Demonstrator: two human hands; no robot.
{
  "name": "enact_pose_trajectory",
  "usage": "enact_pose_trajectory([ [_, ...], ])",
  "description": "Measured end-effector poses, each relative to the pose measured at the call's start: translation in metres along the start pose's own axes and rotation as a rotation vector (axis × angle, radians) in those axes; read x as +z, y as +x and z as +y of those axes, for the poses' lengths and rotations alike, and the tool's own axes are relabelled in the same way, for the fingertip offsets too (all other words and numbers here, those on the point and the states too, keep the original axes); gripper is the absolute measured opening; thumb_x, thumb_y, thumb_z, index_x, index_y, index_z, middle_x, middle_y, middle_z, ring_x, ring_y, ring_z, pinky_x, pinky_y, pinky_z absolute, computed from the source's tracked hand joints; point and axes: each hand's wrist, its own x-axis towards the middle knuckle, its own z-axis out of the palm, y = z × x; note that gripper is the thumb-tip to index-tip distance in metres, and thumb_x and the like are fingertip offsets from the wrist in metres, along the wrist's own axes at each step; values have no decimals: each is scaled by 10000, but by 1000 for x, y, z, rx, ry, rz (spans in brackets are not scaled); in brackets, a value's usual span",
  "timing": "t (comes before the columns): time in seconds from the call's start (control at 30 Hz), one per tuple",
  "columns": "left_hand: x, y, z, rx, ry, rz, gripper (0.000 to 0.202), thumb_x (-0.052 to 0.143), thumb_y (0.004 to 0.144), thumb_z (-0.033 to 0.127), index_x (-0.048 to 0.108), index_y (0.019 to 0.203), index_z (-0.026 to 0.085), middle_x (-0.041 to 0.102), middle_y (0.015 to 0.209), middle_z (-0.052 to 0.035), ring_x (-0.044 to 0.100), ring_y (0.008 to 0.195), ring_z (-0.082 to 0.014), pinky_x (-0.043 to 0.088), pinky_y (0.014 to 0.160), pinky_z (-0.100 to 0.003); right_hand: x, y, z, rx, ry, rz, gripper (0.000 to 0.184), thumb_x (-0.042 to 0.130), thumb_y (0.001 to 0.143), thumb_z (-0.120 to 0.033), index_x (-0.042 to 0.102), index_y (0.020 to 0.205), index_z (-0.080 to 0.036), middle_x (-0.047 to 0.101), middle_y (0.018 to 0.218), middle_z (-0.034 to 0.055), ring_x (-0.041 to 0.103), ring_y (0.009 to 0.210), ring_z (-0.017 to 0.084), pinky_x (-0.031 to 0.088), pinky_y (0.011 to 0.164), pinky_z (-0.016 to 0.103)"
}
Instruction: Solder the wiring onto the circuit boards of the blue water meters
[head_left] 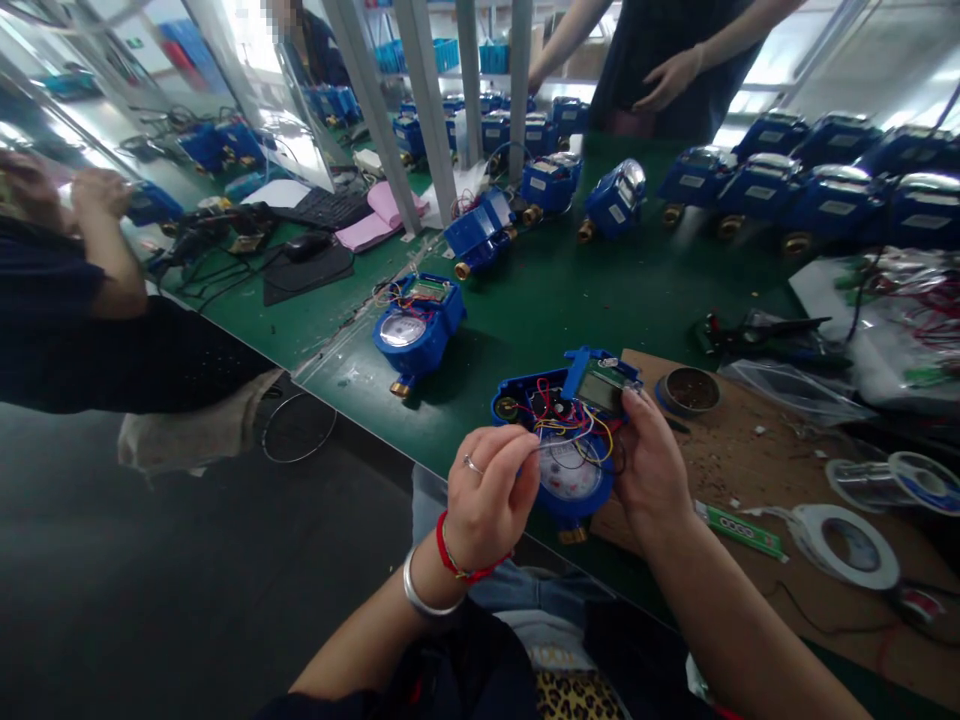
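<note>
An opened blue water meter (pixel 566 475) is at the table's front edge, its round dial facing up and its brass fitting toward me. My left hand (pixel 491 490) is closed in a pinch on a thin pale wire (pixel 566 443) stretching over the dial. My right hand (pixel 656 465) grips the display module (pixel 600 388), a circuit board with a grey screen in a blue frame, tilted up at the meter's right side. Red, yellow and black wires run between the module and the open housing. My right fingers behind the module are partly hidden.
Another opened water meter (pixel 420 325) stands to the left. Several closed meters (pixel 765 185) line the back. On the right are cardboard (pixel 720 450), a round tin (pixel 688 390), a tape roll (pixel 847 545), a solder spool (pixel 926 480) and pliers (pixel 772 330). Co-workers are left and opposite.
</note>
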Motion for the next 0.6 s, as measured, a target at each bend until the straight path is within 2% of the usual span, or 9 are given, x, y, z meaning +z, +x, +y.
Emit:
enact_pose_trajectory([
  [0.13,-3,0,-5,-39,113,29,248,601,841,65,549,1055,178,614,1061,-84,605,982,-178,528,865,-332,-2,-2,2,-11,-7,15,211,709,769,-346,664,943,-235,705,908,-9,658,752,154,553,720,298],
  [0.23,-4,-2,-5,-82,208,64,158,629,825,102,522,914,176,593,1011,-80,589,962,-186,515,857,-342,-3,-3,3,-41,-20,-7,190,697,783,-341,661,937,-236,704,889,-13,651,741,140,545,711,281],
  [0.33,-5,-4,-2,-135,263,59,169,660,811,149,494,793,177,565,973,-78,566,943,-198,491,848,-362,-3,-3,3,-51,-30,-28,187,684,795,-338,658,952,-238,705,897,-10,654,757,144,541,727,284],
  [0.47,-6,-5,5,-169,253,34,94,664,820,170,571,827,169,555,1038,-87,553,985,-210,465,882,-390,-3,-2,3,-70,-32,-53,211,670,807,-331,661,993,-231,705,933,2,652,776,152,538,748,299],
  [0.6,-5,-4,13,-180,175,39,64,665,836,172,602,844,177,567,1097,-75,557,1031,-205,459,914,-385,-4,-2,4,-71,-16,-59,200,677,803,-318,664,981,-226,699,903,-7,628,733,126,527,698,262],
])
